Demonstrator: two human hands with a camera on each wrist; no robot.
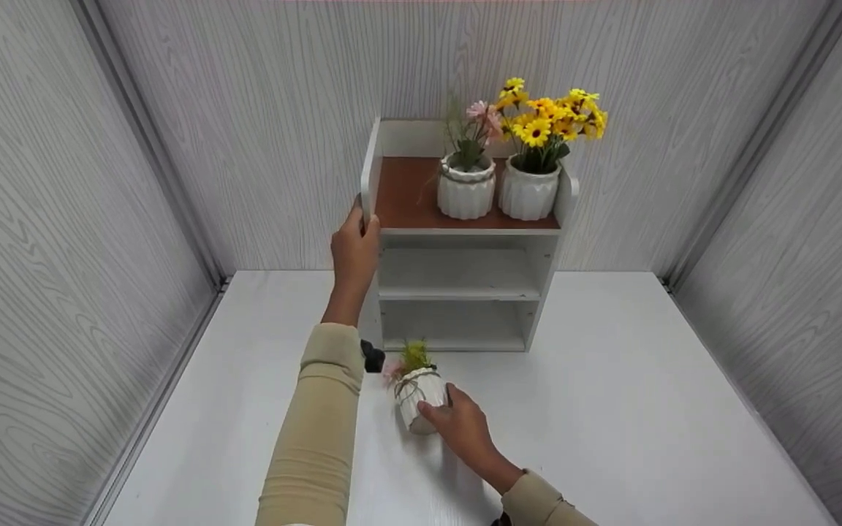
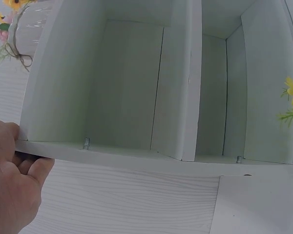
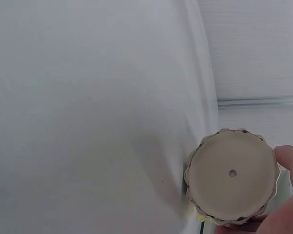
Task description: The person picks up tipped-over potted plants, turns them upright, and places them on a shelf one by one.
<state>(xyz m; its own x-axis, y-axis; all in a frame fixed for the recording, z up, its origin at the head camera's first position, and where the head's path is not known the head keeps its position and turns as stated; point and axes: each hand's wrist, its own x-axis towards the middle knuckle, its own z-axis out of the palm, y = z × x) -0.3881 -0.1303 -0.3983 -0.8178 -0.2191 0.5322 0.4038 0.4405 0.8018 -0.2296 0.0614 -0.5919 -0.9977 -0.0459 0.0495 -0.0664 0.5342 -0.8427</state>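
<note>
The two hands are well apart, each clamped on a separate item. The left hand (image 1: 355, 248) grips the front edge of the left side panel of a white shelf (image 1: 468, 232), near the top; in the left wrist view its fingers are curled round that panel. The right hand (image 1: 468, 431) holds a white pot (image 1: 415, 409), thumb on one side and fingers on the other.

The pot is nearer the person than the left hand, over the worktop (image 1: 611, 409) and in front of the shelf. It is tilted, its pink flowers and yellow-green foliage leaning away from the right hand. Twine circles its neck. Its round base (image 3: 234, 170) shows a scalloped edge with dark marks and one small hole. Contact between pot and worktop cannot be confirmed.

To the right of the left hand, on the shelf's brown top, stands a second pot (image 1: 466, 196) with pink flowers, upright. Just beside it, farther from that hand, stands a third pot (image 1: 529, 196) with yellow flowers, also upright. Two compartments lie below and right of the left hand.
</note>
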